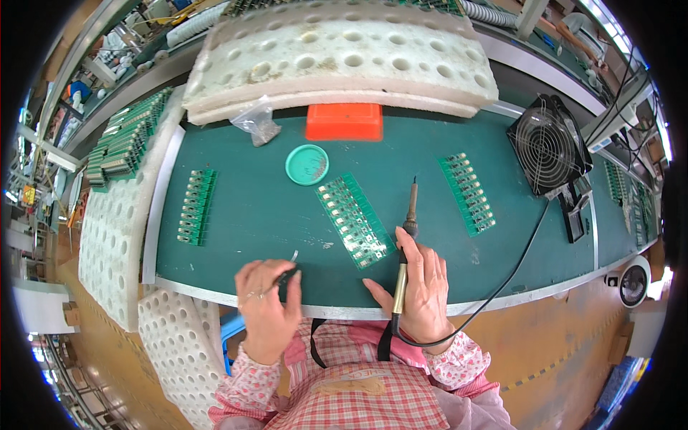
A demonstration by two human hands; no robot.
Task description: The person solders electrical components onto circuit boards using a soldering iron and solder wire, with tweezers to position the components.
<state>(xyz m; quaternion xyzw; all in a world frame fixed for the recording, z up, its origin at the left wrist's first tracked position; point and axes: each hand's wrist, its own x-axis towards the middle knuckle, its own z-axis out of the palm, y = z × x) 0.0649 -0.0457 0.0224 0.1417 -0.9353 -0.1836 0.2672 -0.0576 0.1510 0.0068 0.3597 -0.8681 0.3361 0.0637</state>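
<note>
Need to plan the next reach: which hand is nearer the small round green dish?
Left. The left hand sits below the round green dish, slightly left; the right hand is farther, below-right, holding the soldering iron.

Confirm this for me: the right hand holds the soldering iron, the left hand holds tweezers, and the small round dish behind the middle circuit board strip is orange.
One detail is off: the small round dish is teal green, not orange; the orange thing is the rectangular box beside it. The head view shows this. The rest stands: the right hand holds the soldering iron, the left hand holds tweezers, and the dish sits behind the middle circuit board strip.
</note>
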